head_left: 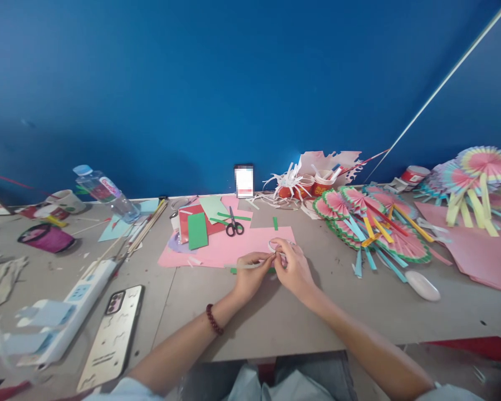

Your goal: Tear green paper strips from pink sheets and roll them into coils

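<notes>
Left hand (253, 274): fingers pinched on white paper strip (250, 265); bead bracelet (214, 319) at wrist.
Right hand (294, 268): fingers closed on same strip, at looped end.
Strip: held just above table (242, 317), at near edge of pink sheet (229, 248).
Scissors (234, 224): lay on pink sheet, behind hands.
Green card (197, 230): left of scissors.
Paper fans (376, 225): heaped right of hands.
Phone (112, 334), power strip (73, 303): near left.

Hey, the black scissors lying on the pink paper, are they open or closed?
Closed. The scissors lie on the pink paper with blades together in one narrow line and handle loops side by side.
</notes>
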The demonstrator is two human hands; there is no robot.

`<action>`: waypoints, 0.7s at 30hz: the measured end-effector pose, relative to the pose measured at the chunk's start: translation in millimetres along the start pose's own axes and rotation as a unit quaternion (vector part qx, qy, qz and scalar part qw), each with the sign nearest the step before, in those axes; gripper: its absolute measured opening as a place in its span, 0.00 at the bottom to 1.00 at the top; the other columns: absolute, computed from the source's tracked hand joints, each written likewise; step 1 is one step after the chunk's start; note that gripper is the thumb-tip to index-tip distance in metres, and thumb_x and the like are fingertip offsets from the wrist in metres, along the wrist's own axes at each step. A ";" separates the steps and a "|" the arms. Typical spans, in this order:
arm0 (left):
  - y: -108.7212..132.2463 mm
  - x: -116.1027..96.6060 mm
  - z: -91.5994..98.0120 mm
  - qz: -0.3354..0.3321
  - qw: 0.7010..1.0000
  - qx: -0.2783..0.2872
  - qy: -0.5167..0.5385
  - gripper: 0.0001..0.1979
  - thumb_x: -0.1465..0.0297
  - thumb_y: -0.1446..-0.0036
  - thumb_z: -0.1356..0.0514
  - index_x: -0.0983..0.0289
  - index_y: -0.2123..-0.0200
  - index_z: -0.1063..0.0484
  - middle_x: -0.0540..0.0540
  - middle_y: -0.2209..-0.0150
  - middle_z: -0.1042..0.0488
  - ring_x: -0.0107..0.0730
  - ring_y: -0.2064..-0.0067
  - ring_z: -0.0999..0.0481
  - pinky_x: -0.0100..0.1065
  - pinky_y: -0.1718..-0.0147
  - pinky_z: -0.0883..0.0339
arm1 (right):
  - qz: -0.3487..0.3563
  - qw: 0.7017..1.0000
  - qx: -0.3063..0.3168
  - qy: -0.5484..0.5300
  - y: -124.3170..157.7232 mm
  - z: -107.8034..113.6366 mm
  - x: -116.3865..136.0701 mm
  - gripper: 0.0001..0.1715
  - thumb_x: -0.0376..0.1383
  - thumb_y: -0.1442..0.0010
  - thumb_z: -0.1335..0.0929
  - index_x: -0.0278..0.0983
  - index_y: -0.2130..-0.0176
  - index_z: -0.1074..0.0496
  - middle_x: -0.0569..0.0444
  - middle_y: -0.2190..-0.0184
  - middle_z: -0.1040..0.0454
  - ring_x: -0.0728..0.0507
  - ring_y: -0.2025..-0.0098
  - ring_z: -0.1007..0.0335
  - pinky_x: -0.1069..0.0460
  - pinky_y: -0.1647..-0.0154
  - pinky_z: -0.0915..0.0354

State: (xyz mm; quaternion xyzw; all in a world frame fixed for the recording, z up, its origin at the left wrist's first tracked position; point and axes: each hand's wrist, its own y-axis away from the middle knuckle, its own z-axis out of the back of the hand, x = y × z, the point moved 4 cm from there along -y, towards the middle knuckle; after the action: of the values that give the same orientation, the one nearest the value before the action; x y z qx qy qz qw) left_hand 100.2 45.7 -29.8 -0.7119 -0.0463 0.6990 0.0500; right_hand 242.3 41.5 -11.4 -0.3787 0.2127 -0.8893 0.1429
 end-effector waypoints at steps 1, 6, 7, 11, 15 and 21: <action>0.0 -0.2 0.0 0.003 1.000 0.000 0.001 0.12 0.59 0.48 0.29 0.63 0.71 0.15 0.61 0.67 0.15 0.44 0.64 0.16 0.41 0.60 0.21 | 0.002 1.000 0.001 0.004 -0.6 0.3 0.6 0.21 0.28 0.41 0.38 0.40 0.51 0.26 0.49 0.63 0.20 0.39 0.57 0.24 0.44 0.50 0.30; 0.7 -1.1 -1.0 0.011 1.000 0.009 0.016 0.17 0.54 0.48 0.29 0.64 0.70 0.16 0.62 0.66 0.15 0.44 0.64 0.16 0.41 0.61 0.22 | 0.002 1.000 0.010 0.000 -3.3 0.4 0.2 0.21 0.30 0.40 0.39 0.40 0.50 0.27 0.50 0.65 0.20 0.39 0.58 0.24 0.44 0.53 0.30; 0.8 -0.6 -1.4 0.014 1.000 0.010 0.021 0.18 0.53 0.48 0.29 0.64 0.70 0.15 0.62 0.66 0.15 0.44 0.64 0.16 0.41 0.61 0.22 | 0.002 1.000 0.010 -0.002 -3.6 0.2 -0.2 0.21 0.30 0.40 0.39 0.40 0.50 0.28 0.50 0.65 0.20 0.39 0.58 0.24 0.44 0.53 0.30; 0.7 3.9 -2.9 0.032 0.998 0.008 0.052 0.20 0.53 0.50 0.28 0.65 0.69 0.15 0.62 0.66 0.15 0.43 0.64 0.16 0.40 0.61 0.22 | 0.002 1.000 0.010 -0.006 -4.0 -0.7 -0.9 0.20 0.29 0.40 0.39 0.41 0.50 0.28 0.50 0.65 0.20 0.39 0.58 0.24 0.44 0.52 0.30; -0.1 7.7 -3.3 0.040 0.997 0.001 0.068 0.19 0.54 0.52 0.26 0.65 0.70 0.15 0.63 0.66 0.15 0.43 0.64 0.16 0.40 0.60 0.22 | 0.004 1.000 0.008 -0.003 -4.4 -0.6 -0.2 0.20 0.29 0.40 0.38 0.41 0.51 0.28 0.50 0.64 0.20 0.38 0.57 0.23 0.44 0.52 0.30; -0.6 8.8 -2.8 0.042 0.998 0.011 0.055 0.20 0.52 0.50 0.28 0.65 0.69 0.15 0.63 0.66 0.15 0.42 0.65 0.17 0.38 0.64 0.23 | -0.004 1.000 0.009 -0.004 -4.5 -2.7 -2.3 0.20 0.29 0.41 0.39 0.40 0.51 0.27 0.50 0.63 0.20 0.39 0.58 0.24 0.44 0.51 0.30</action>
State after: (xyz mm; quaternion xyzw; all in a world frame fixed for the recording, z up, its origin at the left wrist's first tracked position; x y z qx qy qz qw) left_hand 103.2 47.4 -38.3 -0.7501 -0.0056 0.6606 0.0311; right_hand 241.4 47.1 -12.3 -0.3818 0.2027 -0.8902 0.1441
